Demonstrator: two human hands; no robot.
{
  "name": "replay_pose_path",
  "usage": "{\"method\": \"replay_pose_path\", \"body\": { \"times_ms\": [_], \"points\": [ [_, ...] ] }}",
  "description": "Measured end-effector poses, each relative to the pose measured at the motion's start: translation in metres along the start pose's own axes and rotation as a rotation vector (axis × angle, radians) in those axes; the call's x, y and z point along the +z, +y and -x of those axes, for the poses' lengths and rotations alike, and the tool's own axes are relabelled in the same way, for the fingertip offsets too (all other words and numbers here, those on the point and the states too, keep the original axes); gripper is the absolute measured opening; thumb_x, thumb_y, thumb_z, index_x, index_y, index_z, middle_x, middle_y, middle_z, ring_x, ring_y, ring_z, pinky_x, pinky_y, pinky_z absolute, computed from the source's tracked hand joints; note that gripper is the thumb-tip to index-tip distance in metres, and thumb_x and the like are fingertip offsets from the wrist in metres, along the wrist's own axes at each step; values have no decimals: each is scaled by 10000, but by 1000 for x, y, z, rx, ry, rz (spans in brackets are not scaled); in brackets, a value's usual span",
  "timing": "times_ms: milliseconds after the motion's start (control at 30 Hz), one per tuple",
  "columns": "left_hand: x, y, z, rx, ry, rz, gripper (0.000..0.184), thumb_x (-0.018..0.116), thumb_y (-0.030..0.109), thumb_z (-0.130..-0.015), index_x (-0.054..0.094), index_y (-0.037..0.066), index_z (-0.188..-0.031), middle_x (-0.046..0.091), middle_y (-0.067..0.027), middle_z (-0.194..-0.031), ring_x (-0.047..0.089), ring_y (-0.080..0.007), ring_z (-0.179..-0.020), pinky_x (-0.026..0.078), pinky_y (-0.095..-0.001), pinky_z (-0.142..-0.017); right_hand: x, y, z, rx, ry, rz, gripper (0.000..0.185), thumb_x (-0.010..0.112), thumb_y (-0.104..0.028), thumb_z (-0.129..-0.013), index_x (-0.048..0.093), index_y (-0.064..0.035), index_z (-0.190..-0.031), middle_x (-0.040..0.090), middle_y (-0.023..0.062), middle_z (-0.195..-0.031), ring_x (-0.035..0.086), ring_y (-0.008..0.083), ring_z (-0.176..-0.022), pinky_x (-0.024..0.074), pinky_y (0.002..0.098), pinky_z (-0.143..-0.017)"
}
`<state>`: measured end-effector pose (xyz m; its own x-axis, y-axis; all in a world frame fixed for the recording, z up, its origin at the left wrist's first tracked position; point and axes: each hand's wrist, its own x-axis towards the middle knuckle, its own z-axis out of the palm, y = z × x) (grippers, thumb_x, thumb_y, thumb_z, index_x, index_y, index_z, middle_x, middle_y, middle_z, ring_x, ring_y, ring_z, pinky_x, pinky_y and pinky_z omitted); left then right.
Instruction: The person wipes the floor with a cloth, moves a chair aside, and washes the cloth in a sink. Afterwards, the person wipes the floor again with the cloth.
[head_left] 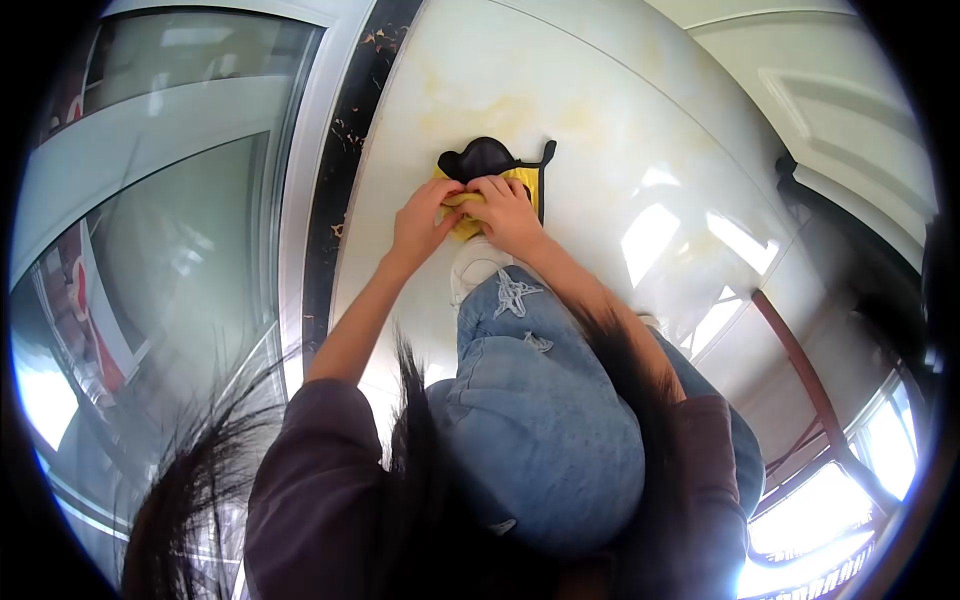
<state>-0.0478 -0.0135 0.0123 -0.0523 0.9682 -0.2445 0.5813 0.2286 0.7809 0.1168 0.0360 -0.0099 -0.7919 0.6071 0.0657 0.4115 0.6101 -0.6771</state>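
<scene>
On the pale floor, just beyond my shoe, lies a yellow and black fabric item [484, 158] with black edging and a rounded black part at its far end. Its exact kind cannot be made out. My left hand [425, 214] and my right hand [505, 214] meet over its yellow part, fingers bent and close together. Both hands pinch a fold of the yellow material [463, 200] between them. The fingers hide much of the item's middle.
A white shoe [480, 265] and a knee in torn jeans [540, 430] are close below the hands. Glass door panels [190, 190] stand left, beyond a dark floor strip [352, 130]. A reddish-brown chair frame [800, 370] is at right, a pale panelled door [840, 110] at upper right.
</scene>
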Motion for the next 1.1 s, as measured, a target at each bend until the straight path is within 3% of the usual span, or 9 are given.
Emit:
{"method": "replay_pose_path", "body": {
  "times_ms": [100, 300, 400, 500, 600, 733, 900, 1067, 1100],
  "points": [
    [-6, 10, -12, -48, -15, -96, 329, 688, 98, -694, 564, 94, -998, 599, -59, -931, 594, -226, -849, 470, -302, -720, -11, 11, -18, 44, -105, -45, 343, 666, -130, -627, 625, -214, -958, 504, -12, -999, 464, 172, -993, 355, 347, -811],
    [-25, 5, -91, 148, 269, -280, 282, 628, 45, -733, 573, 82, -1007, 607, -74, -986, 585, -261, -904, 469, -321, -757, -8, 26, -94, 231, 285, 41, 210, 635, -89, -663, 626, -171, -856, 509, 21, -987, 469, 207, -964, 352, 360, -794],
    [3, 2, -50, 109, 389, -373, 301, 641, 55, -700, 574, 130, -984, 599, -39, -951, 575, -251, -890, 485, -339, -693, -12, 21, -62, 88, 143, 112, 209, 612, -112, -686, 619, -166, -888, 511, 40, -996, 469, 222, -973, 358, 371, -801],
    [25, -2, 11, 197, 120, -295, 365, 698, 50, -625, 581, 129, -962, 599, -27, -928, 571, -235, -881, 491, -328, -694, -12, 19, 15, -37, -87, 15, 294, 594, -166, -708, 601, -190, -1001, 509, 55, -1077, 468, 227, -1041, 360, 389, -870],
    [36, 23, -18, 301, -10, -283, 351, 669, 74, -641, 579, 127, -976, 565, -13, -939, 548, -224, -826, 485, -325, -645, -37, 48, 31, -150, -156, 67, 280, 599, -203, -739, 601, -207, -1019, 507, 61, -1140, 463, 224, -1100, 350, 407, -916],
    [64, 49, -100, 456, 163, -271, 357, 569, 42, -731, 574, 96, -1084, 544, -47, -1041, 514, -243, -944, 432, -359, -781, -76, 74, 12, 223, 92, 260, 361, 614, -198, -751, 574, -210, -1110, 359, 89, -1354, 299, 288, -1276, 227, 467, -1038],
    [37, 47, -137, 443, 164, -347, 419, 540, 63, -728, 551, 129, -1141, 528, -23, -1110, 497, -221, -1011, 404, -356, -844, -56, 72, -40, 399, 152, 238, 442, 581, -240, -773, 503, -206, -1206, 230, 95, -1443, 183, 332, -1331, 133, 488, -1075],
    [-31, -9, -91, 114, 351, -656, 468, 569, 60, -715, 502, 114, -1175, 512, -52, -1157, 527, -251, -985, 434, -347, -813, -4, 28, -123, 190, -66, 139, 524, 617, -340, -701, 514, -211, -1198, 251, 106, -1434, 177, 333, -1334, 107, 480, -1088],
    [-41, -17, -75, 91, 372, -662, 469, 567, 49, -716, 498, 106, -1177, 509, -59, -1165, 520, -259, -1000, 432, -354, -819, 14, 13, -129, 139, -26, 45, 535, 635, -281, -683, 507, -194, -1194, 229, 113, -1442, 167, 344, -1334, 122, 488, -1082]
  ]
}}
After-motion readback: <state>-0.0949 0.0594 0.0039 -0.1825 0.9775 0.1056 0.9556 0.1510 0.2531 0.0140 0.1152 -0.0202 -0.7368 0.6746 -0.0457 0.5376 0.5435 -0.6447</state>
